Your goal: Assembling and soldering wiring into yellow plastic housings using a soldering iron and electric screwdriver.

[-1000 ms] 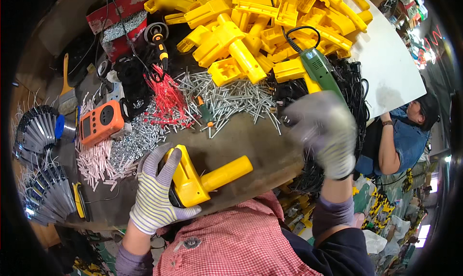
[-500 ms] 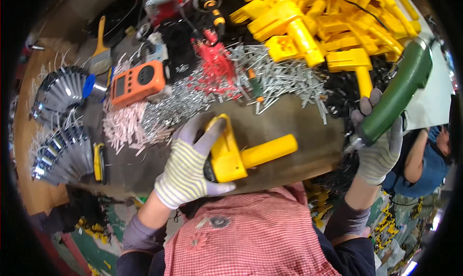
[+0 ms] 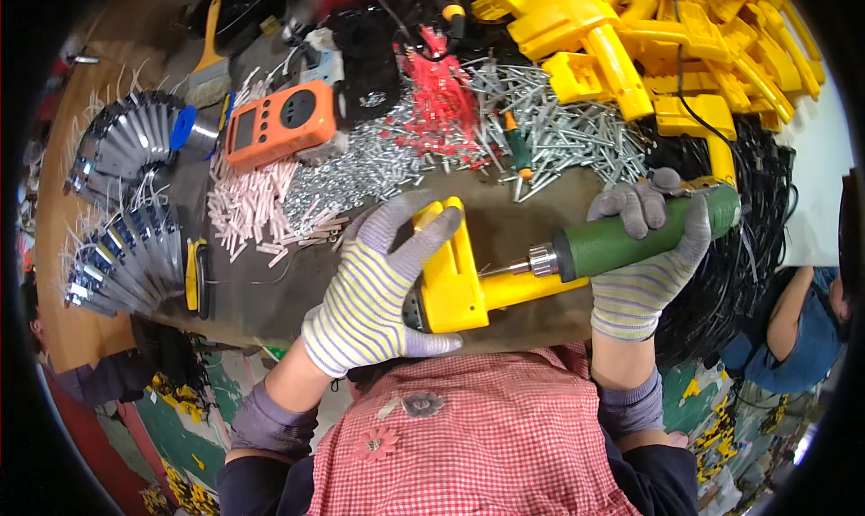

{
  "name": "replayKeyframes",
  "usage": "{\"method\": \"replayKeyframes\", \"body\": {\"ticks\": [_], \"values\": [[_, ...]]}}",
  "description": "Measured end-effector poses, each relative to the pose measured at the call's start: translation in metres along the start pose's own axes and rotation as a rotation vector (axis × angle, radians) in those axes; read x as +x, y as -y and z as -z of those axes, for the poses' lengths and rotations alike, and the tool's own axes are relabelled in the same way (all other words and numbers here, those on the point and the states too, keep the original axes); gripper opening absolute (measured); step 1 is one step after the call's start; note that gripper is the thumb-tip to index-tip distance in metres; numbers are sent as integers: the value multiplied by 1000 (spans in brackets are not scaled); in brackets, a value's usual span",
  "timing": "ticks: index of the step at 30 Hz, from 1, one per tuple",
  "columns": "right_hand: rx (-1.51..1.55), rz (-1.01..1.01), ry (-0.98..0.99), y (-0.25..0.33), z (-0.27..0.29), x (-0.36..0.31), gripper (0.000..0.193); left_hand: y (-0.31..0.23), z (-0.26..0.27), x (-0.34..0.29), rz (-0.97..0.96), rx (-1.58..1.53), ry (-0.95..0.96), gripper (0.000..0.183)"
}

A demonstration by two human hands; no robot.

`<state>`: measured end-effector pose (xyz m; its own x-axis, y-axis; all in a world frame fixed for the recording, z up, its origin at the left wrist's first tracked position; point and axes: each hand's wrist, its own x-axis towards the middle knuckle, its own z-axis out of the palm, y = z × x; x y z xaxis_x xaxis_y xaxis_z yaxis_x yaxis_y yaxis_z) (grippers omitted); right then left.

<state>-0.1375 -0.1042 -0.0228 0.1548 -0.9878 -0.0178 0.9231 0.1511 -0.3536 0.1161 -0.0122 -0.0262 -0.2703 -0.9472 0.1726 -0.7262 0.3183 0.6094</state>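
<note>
My gloved left hand [image 3: 383, 286] is wrapped round the head of a yellow plastic housing [image 3: 453, 286], whose handle points right. A green electric screwdriver [image 3: 635, 235] lies across my gloved right hand [image 3: 644, 264], with thumb and fingers closed round its body. Its metal bit points left and meets the right side of the housing's head, just above the handle. Whether the bit sits on a screw cannot be made out. Part of the handle is hidden behind the screwdriver and my right hand.
Long screws [image 3: 577, 142], red pieces [image 3: 441, 97], small metal parts [image 3: 351, 187] and pink sleeves [image 3: 248, 205] lie in heaps beyond my hands. An orange meter [image 3: 281, 124] stands at left. Yellow housings [image 3: 685, 43] pile up at far right, beside black cables [image 3: 752, 237]. Another person [image 3: 793, 322] sits at right.
My right hand has brought the green screwdriver left and turned it nearly level, its bit now at the housing. My left hand keeps its hold on the housing.
</note>
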Motion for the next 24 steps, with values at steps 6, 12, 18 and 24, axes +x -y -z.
{"method": "replayKeyframes", "body": {"ticks": [6, 12, 18, 24], "values": [[73, -55, 165, -3, 3, 1, 31, 1, 1, -1, -29, -18, -11, 106], [44, -25, 220, 0, 4, 0, 34, 12, 17, -38, 212, -87, -472, 17], [80, -60, 259, -1, 4, 3, 35, 24, 37, -44, 238, 614, -142, 21], [18, -37, 182, -3, -3, -1, 31, 34, 50, -32, 70, 771, 96, 18]]}}
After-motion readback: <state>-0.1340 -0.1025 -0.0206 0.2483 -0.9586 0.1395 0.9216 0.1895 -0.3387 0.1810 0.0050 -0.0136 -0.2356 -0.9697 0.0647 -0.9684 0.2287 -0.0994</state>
